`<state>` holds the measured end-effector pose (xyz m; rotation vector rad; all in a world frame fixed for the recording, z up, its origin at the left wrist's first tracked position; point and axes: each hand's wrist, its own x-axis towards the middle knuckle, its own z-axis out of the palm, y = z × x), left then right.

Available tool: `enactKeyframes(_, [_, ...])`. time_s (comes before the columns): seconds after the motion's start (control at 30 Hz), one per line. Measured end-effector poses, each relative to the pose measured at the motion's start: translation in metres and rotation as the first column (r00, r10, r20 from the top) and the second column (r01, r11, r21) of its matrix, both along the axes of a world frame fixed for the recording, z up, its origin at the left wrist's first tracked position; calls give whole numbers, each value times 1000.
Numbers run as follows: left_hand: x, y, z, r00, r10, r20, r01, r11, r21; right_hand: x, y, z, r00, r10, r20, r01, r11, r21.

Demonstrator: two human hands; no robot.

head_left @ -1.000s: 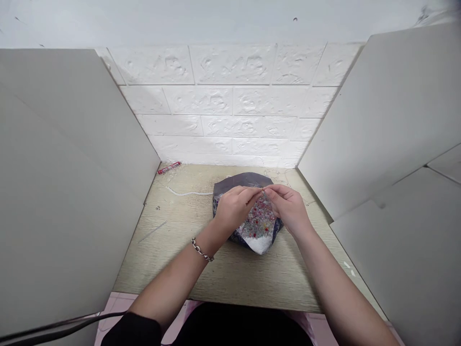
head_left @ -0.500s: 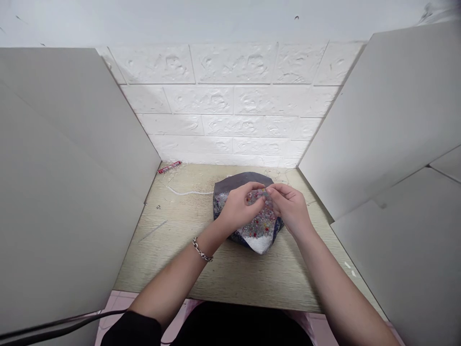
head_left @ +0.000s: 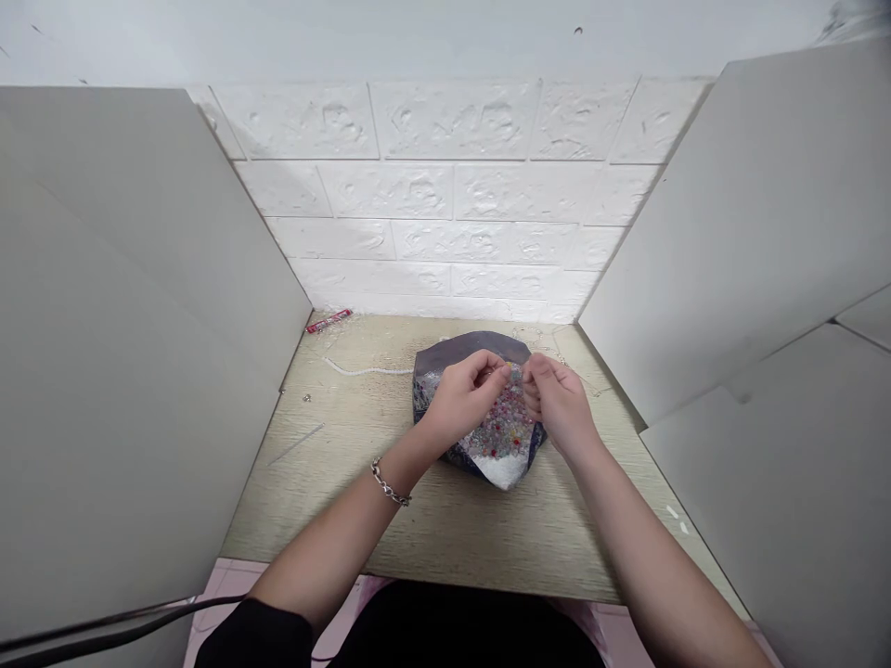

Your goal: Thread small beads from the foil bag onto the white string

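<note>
A dark folded-paper tray [head_left: 468, 348] full of small coloured beads [head_left: 502, 432] sits on the wooden table [head_left: 445, 529]. Both hands hover over it. My left hand [head_left: 460, 399], with a chain bracelet on its wrist, has its fingers curled in a pinch above the beads. My right hand [head_left: 561, 404] is closed too, fingertips pinched close to the left hand's. What either pinch holds is too small to make out. A thin clear thread seems to trail off to the right of the right hand.
A white bead string [head_left: 366, 371] lies left of the tray. A red tube [head_left: 327, 322] rests at the back left corner. A thin needle or wire [head_left: 296, 445] and tiny metal bits lie on the left. Grey cardboard walls [head_left: 139, 306] flank both sides.
The two hands have drawn slightly apart and both have curled tighter; the left fingertips have dropped closer to the beads. The tray has not moved.
</note>
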<state>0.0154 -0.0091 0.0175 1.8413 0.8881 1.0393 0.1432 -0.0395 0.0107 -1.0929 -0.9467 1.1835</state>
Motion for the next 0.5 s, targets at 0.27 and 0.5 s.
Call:
enactKeyframes(0.27, [-2,0,2,998,59,0,-59,997,59,-1,0,2,997,71,-43,-69,996,48])
enactKeyframes(0.5, [-2,-1,2,997,74,-1,-73,988,138,0,-1,3,989,72,-127,-66,996,53])
